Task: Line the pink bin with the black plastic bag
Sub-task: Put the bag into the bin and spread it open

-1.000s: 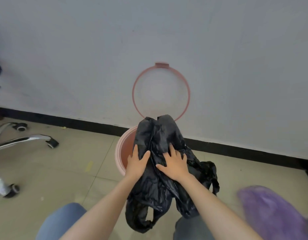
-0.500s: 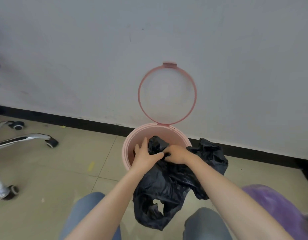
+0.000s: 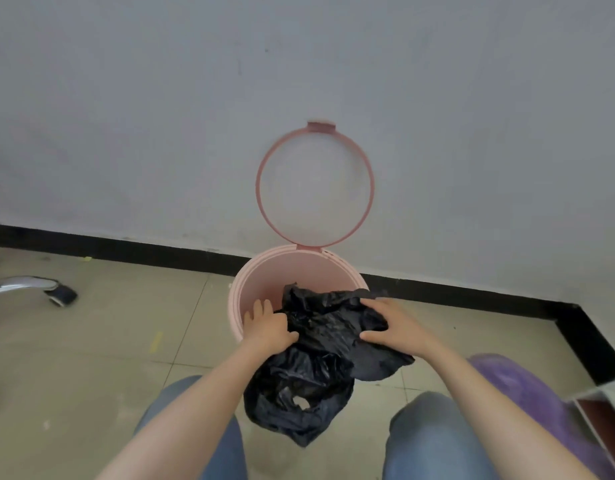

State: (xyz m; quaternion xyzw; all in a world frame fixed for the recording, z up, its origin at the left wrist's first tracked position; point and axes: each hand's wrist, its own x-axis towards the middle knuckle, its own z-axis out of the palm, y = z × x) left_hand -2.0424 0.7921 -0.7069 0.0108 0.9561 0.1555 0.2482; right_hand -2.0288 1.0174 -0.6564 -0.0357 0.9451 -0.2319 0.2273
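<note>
The pink bin stands on the floor against the wall, its ring lid flipped up against the wall. A crumpled black plastic bag lies across the bin's near rim, partly inside the mouth, and hangs down the front toward my knees. My left hand grips the bag at the bin's left near rim. My right hand presses on the bag's right side, fingers spread over the plastic. The bin's inside bottom is hidden by the bag.
A white wall with a black skirting runs behind the bin. An office chair's chrome leg and caster sit at the left. A purple object lies at the right beside a box corner. My knees in jeans are below.
The bag has come down from in front of the bin's mouth onto its near rim. My hands have spread apart, the right moving rightward over the bag. The view has tilted down.
</note>
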